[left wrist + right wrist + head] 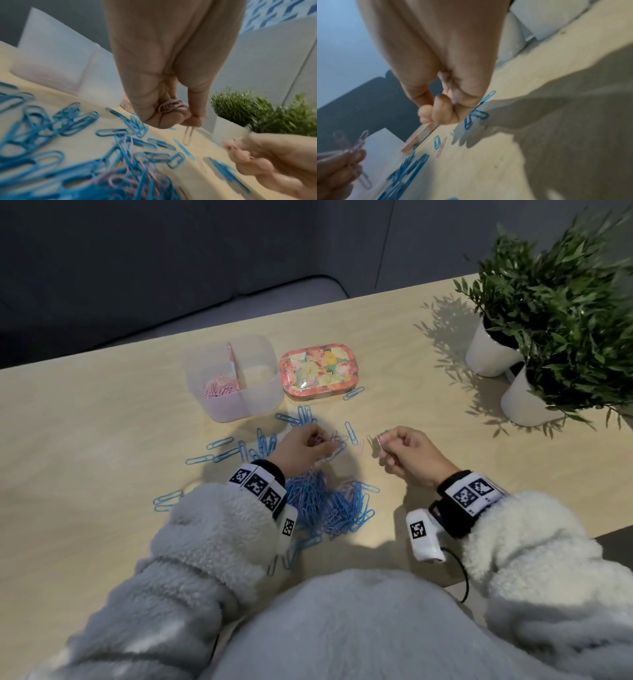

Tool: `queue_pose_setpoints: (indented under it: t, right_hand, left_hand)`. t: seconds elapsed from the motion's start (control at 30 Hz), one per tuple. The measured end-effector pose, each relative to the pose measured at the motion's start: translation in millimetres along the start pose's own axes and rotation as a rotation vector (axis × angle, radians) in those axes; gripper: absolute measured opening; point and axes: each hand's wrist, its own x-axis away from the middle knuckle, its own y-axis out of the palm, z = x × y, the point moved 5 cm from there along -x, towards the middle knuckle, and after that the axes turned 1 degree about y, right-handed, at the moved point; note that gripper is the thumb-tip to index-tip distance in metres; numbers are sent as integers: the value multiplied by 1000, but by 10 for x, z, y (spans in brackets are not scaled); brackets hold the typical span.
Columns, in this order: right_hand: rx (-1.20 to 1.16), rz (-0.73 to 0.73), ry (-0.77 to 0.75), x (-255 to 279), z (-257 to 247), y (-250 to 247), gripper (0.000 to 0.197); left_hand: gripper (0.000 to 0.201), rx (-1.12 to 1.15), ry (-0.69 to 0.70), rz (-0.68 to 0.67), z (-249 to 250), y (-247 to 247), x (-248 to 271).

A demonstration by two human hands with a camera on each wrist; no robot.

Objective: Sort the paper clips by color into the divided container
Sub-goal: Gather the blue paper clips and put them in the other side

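Observation:
A heap of blue paper clips [329,501] mixed with a few pink ones lies in front of me, and more blue clips [222,455] are scattered to its left. The translucent divided container [263,398] stands behind, with pink clips [219,390] in its left compartment. My left hand [322,445] hovers over the scattered clips; its curled fingers hold a small bunch of pink clips [169,106], and one more clip [187,136] dangles from the fingertips. My right hand [383,441], just to the right, pinches a pink clip [378,439]. Another pink clip [359,445] lies on the table between the hands.
A floral tin [320,374] sits right of the container with a blue clip [354,393] beside it. Two potted plants in white pots [489,354] stand at the far right. The table's near right edge [609,534] is close to my right sleeve.

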Motion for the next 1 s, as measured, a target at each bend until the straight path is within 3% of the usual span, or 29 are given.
queue_pose_setpoints:
  t: [0.07, 0.13, 0.23, 0.37, 0.43, 0.53, 0.67, 0.77, 0.9, 1.0]
  right_hand:
    - [-185, -28, 73, -13, -22, 28, 25]
    - [-196, -22, 116, -20, -53, 38, 33]
    - [-158, -25, 219, -55, -32, 104, 26]
    - [485, 72, 21, -159, -15, 203, 28]
    - [763, 150, 6, -144, -16, 258, 25]
    - [844, 201, -8, -201, -62, 300, 17]
    - [708, 80, 70, -287, 25, 309, 29]
    - [649, -2, 15, -234, 16, 335, 24]
    - [431, -64, -64, -140, -361, 460, 28]
    - [424, -240, -129, -140, -774, 757, 25]
  left_hand:
    - [18, 33, 21, 57, 46, -159, 46]
    - [15, 55, 28, 121, 92, -341, 90]
    - [10, 55, 45, 222, 156, -662, 170]
    - [12, 59, 27, 413, 174, -1185, 154]
    - [18, 32, 2, 553, 151, -1470, 100]
    - [20, -101, -70, 677, 134, -1796, 52]
    - [22, -240, -187, 658, 80, -1975, -25]
    - [24, -328, -253, 586, 31, -1983, -96]
    - [22, -325, -290, 515, -33, -1975, -151]
    - [26, -297, -271, 548, -82, -1992, -125]
